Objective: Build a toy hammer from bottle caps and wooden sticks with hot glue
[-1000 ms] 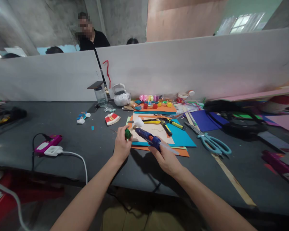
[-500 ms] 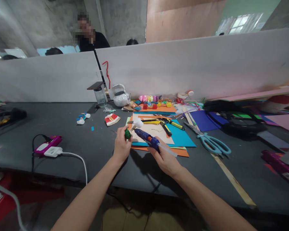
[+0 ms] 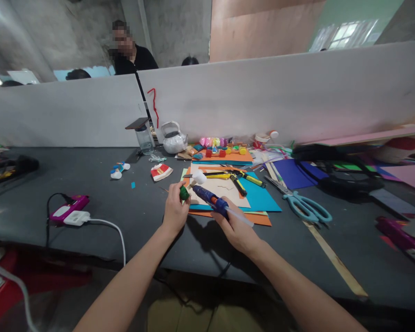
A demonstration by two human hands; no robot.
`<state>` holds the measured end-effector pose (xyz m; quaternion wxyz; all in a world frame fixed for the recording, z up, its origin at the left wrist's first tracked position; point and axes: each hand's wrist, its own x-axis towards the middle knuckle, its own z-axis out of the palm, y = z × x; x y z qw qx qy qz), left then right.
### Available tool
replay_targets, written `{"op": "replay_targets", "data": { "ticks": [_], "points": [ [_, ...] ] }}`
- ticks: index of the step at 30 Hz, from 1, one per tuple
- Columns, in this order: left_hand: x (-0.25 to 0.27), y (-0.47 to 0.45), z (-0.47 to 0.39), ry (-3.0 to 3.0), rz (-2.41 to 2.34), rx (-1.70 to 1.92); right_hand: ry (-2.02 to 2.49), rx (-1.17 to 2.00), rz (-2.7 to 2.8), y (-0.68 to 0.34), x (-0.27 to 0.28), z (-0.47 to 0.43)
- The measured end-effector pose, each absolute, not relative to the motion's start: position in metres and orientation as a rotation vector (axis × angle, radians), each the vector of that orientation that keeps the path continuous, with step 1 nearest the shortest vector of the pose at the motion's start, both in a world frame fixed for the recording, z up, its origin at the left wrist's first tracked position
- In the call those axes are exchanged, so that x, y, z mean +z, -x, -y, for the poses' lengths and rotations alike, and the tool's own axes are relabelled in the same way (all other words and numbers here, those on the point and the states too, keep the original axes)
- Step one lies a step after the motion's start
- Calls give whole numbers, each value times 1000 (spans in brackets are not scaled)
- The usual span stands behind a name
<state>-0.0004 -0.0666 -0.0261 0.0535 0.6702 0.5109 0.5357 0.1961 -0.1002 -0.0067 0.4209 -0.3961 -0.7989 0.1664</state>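
Between the fingers of my left hand (image 3: 174,210) is a small craft piece (image 3: 184,192) with a green round end and a white round end, joined by a short light-coloured part. My right hand (image 3: 238,230) is wrapped round a blue glue gun (image 3: 207,197), with a clear glue stick coming out of its back. The gun's nozzle points left, close beside the craft piece; whether they touch I cannot tell. Beneath and behind lie stacked coloured paper sheets (image 3: 266,198) with yellow-and-black cutters (image 3: 238,184) on them.
Light-blue scissors (image 3: 307,208) and a wooden strip (image 3: 335,258) lie right. At left are a purple power strip (image 3: 69,208) with a white plug, and a small blue-and-white craft piece (image 3: 120,170). A glass jar (image 3: 144,139) stands by the white partition (image 3: 263,97). A person (image 3: 134,57) is beyond it.
Almost nothing differs. Both hands keep their hold on the craft piece and the glue gun, with only a very slight shift.
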Motion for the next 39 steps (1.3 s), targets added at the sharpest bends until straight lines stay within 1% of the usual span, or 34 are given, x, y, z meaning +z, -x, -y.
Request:
{"op": "replay_targets", "data": {
  "ticks": [13,39],
  "points": [
    [-21,0,69,-1976,-1558,1623,981,403,1985,-199,-7,98],
    [-24,1,68,-2017,-1527,1637,953,503,2019,-198,-6,100]
  ]
}}
